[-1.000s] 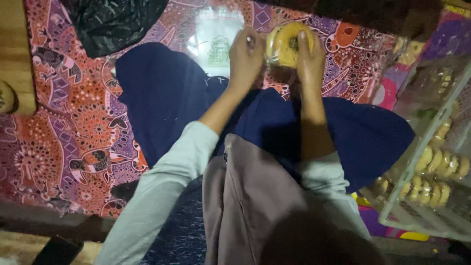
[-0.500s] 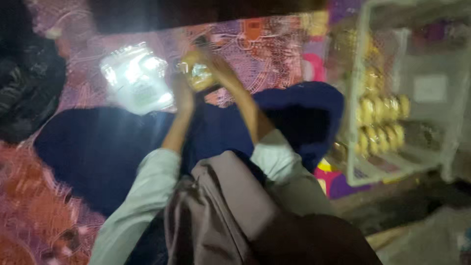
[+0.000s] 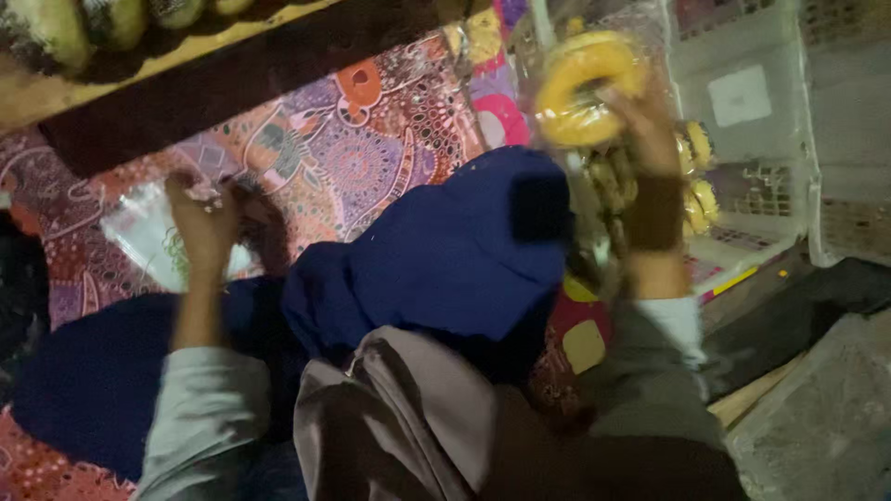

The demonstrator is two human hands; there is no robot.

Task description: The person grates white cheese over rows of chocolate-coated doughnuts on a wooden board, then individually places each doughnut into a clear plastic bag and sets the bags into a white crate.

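My right hand [image 3: 640, 116] is raised at the upper right and grips a clear bag of round yellow pastries [image 3: 580, 85], held in front of a white plastic crate [image 3: 742, 139]. My left hand [image 3: 200, 218] hangs over the patterned cloth [image 3: 371, 139] at the left, its fingers pinched together over a pile of clear plastic bags [image 3: 139, 237]. What the fingers pinch is too blurred to name. My dark blue lap [image 3: 445, 250] lies between the two hands.
The white crate holds several more yellow pastries [image 3: 696, 199]. A wooden board [image 3: 186, 56] with round pastries runs along the top left. A black bag [image 3: 19, 278] lies at the far left. Grey concrete floor [image 3: 817, 417] is at the lower right.
Both hands held the pastry bag over the cloth earlier. Now my right hand has carried it right, toward the crate, and my left hand has dropped to the plastic bags. The camera swung right.
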